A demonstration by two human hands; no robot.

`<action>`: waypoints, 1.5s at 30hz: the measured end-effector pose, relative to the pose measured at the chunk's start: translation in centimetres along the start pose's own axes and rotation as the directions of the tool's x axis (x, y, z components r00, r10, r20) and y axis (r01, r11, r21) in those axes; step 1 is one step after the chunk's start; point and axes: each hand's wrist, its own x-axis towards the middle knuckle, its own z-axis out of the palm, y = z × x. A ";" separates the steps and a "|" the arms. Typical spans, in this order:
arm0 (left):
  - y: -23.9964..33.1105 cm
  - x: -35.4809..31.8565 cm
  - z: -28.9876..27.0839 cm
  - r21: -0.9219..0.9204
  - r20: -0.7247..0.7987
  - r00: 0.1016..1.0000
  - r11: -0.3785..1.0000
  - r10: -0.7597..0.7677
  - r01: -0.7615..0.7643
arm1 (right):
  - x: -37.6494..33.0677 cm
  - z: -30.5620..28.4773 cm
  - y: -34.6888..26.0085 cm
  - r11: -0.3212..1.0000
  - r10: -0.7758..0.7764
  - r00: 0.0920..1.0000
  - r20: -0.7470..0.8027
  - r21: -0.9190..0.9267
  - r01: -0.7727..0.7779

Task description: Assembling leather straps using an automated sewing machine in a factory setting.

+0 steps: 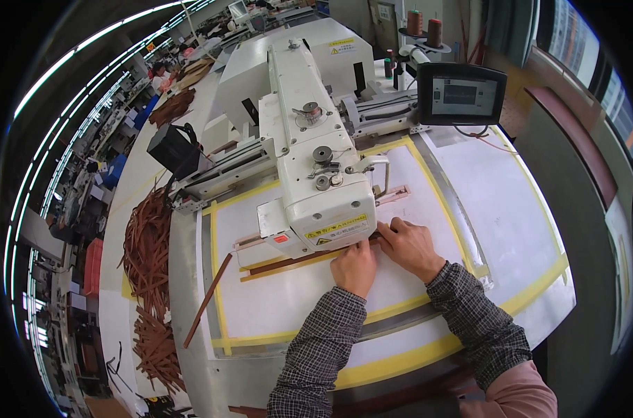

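Note:
Under the head of a white industrial sewing machine (323, 167), a long brown strip (282, 265) lies along a narrow slot-like template on the white work plate (282, 313). My left hand (356, 269) is closed at the right part of this strip, just below the machine head. Close beside it, my right hand (410, 249) has its fingers bent and pinched on the strip's right end. The machine head and my own knuckles partly hide the fingertips. A loose brown strip (208, 299) lies slanted at the plate's left edge.
A tangled heap of brown strips (148, 237) and a second pile (158, 345) lie on the left. A control screen (461, 95) stands at the right, below thread spools (434, 33). Yellow tape (400, 364) borders the plate. A black motor box (173, 149) juts out at left.

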 end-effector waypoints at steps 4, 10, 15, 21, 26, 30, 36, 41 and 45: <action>-0.3 -0.1 0.5 -0.021 -0.042 0.999 0.999 -0.029 0.029 | 0.3 0.2 -0.3 1.000 -0.002 1.000 -0.010 0.019 0.002; -0.5 0.0 0.6 -0.031 -0.042 0.998 0.999 -0.046 0.045 | 0.6 -0.4 0.3 0.989 -0.059 0.998 -0.008 0.132 0.060; -0.4 0.1 0.6 -0.059 -0.058 0.997 0.997 -0.047 0.044 | 0.2 1.1 0.0 0.993 0.003 1.000 -0.019 0.119 -0.001; -0.7 -0.2 0.5 -0.135 -0.035 0.997 0.989 -0.065 0.060 | 0.6 0.4 0.9 0.919 0.345 0.939 0.003 0.203 -0.338; -2.1 -0.7 -0.7 -0.135 0.065 0.994 0.986 -0.087 0.095 | 1.1 0.4 1.0 0.902 0.374 0.923 0.093 0.194 -0.385; -3.5 -1.7 -2.5 -0.183 0.109 0.991 0.978 -0.077 0.096 | 1.3 -1.4 2.2 0.899 0.409 0.905 0.112 0.121 -0.421; -3.9 -2.4 -3.5 -0.263 0.058 0.998 0.965 0.007 0.009 | 0.6 -1.9 3.7 0.871 0.446 0.893 -0.052 0.255 -0.420; -3.2 -3.1 -3.5 -0.233 -0.018 0.993 0.966 0.114 -0.115 | 0.4 0.0 1.8 0.979 0.126 0.978 -0.169 0.179 -0.095; -3.2 -2.6 -3.6 -0.188 -0.090 0.977 0.960 0.195 -0.209 | 0.0 0.1 -1.1 0.988 0.017 0.997 -0.075 0.156 -0.005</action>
